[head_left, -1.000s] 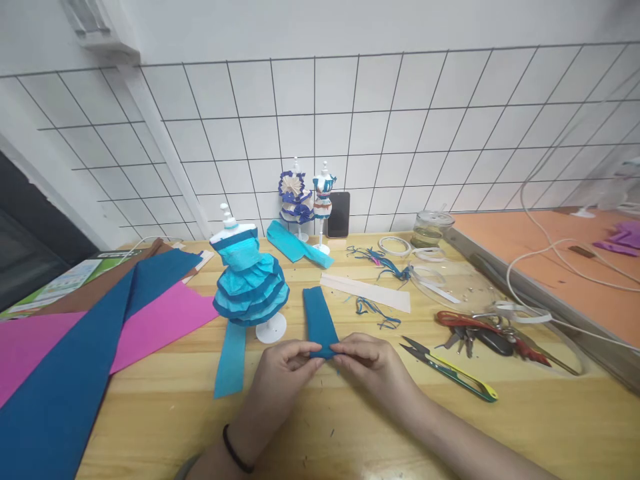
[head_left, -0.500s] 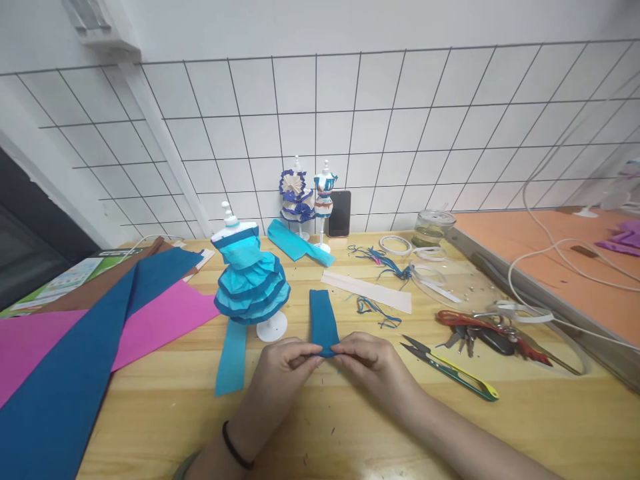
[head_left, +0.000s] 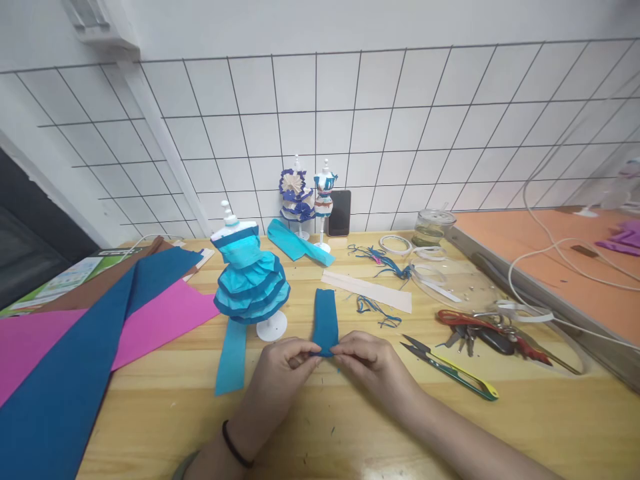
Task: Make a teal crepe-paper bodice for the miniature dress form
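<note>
A dark blue crepe-paper strip (head_left: 326,319) lies lengthwise on the table, its near end pinched between both hands. My left hand (head_left: 285,365) grips the left corner between thumb and forefinger. At the right corner my right hand (head_left: 367,360) does the same. The edge between the fingertips looks folded or gathered; the fingers partly hide it. Left of the hands stands a mini dress form (head_left: 250,273) in a layered turquoise paper dress with dark blue trim. A turquoise strip (head_left: 231,360) lies beside its base.
Thread snips (head_left: 450,370) and a bunch of keys (head_left: 480,333) lie to the right. Beyond the strip are a cream strip (head_left: 367,291) and blue scraps (head_left: 379,312). Large blue paper (head_left: 75,347) and pink paper (head_left: 165,323) cover the left. A phone (head_left: 339,213) leans against the wall.
The far end of the blue strip has swung slightly to the right, so it lies straighter. Both hands keep their pinch in nearly the same place.
</note>
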`<state>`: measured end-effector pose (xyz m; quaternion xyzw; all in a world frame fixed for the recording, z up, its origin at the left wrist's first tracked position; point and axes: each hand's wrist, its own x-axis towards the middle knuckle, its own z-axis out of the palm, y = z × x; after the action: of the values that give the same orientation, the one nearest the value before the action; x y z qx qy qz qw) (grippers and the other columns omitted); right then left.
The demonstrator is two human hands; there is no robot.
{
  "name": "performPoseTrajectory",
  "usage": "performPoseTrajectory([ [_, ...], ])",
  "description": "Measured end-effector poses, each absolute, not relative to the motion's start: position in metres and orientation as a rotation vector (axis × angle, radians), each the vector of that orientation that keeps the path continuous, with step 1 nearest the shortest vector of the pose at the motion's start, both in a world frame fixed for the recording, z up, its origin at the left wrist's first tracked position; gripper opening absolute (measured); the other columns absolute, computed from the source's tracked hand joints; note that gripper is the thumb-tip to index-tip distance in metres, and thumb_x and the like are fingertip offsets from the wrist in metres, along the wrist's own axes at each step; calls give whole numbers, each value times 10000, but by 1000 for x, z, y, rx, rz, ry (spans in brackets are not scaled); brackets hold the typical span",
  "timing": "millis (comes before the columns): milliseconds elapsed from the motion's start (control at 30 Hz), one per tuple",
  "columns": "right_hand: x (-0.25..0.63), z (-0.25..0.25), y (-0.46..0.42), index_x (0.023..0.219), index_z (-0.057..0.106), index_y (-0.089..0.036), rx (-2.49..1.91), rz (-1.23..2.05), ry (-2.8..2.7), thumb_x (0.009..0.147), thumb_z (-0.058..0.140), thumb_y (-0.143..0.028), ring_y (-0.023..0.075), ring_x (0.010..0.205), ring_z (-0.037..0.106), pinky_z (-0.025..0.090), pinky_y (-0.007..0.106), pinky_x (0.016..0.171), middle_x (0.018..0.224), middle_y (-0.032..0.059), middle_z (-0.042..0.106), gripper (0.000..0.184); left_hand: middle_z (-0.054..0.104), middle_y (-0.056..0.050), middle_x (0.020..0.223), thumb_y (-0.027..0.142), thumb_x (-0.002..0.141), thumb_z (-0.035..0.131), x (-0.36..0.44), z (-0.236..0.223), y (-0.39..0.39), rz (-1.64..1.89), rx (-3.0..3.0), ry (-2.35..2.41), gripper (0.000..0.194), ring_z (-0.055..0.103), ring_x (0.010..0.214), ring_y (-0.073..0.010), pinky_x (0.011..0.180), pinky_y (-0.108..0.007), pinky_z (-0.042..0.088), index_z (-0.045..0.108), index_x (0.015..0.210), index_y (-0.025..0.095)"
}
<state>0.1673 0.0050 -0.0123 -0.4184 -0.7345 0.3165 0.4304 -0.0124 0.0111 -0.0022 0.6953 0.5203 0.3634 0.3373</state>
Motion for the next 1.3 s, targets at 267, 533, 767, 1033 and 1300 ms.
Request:
performPoseTrajectory([
  [267, 168, -17, 5, 812, 693, -178, -1102, 765, -1819, 772, 598, -177, 149, 684, 614, 478, 241, 633, 746, 56, 670, 103, 720, -24, 710, 181, 687, 604, -13, -2, 12, 921, 1739, 1342, 113, 644, 637, -156, 587, -213, 497, 709, 726, 181],
  [533, 168, -11, 5, 747, 652, -186, -1200, 741, -1849, 776, 586, -208, 138, 600, 567, 436, 234, 565, 668, 20, 630, 75, 717, -23, 718, 184, 697, 590, -12, -1, 11, 927, 1707, 1316, 121, 640, 647, -159, 597, -225, 501, 700, 746, 180],
  [767, 165, -13, 2, 755, 650, -192, -1130, 777, -1853, 791, 564, -238, 149, 639, 589, 457, 242, 590, 710, 39, 651, 105, 728, -30, 777, 191, 699, 606, -10, 2, 8, 865, 1696, 1201, 175, 647, 690, -174, 642, -248, 512, 715, 836, 196],
  [1033, 164, -14, 2, 803, 682, -185, -1162, 809, -1800, 774, 591, -273, 148, 619, 600, 463, 240, 580, 686, 36, 671, 130, 731, -8, 729, 198, 732, 579, -11, 8, 7, 881, 1772, 1202, 149, 649, 666, -168, 608, -223, 500, 727, 740, 211],
  [1300, 162, -13, 3, 735, 683, -169, -1223, 1037, -1565, 724, 631, -315, 146, 585, 601, 468, 236, 546, 653, 30, 689, 155, 732, -37, 766, 235, 682, 629, -12, 4, 10, 904, 1592, 1295, 132, 657, 705, -185, 643, -244, 513, 715, 763, 178],
])
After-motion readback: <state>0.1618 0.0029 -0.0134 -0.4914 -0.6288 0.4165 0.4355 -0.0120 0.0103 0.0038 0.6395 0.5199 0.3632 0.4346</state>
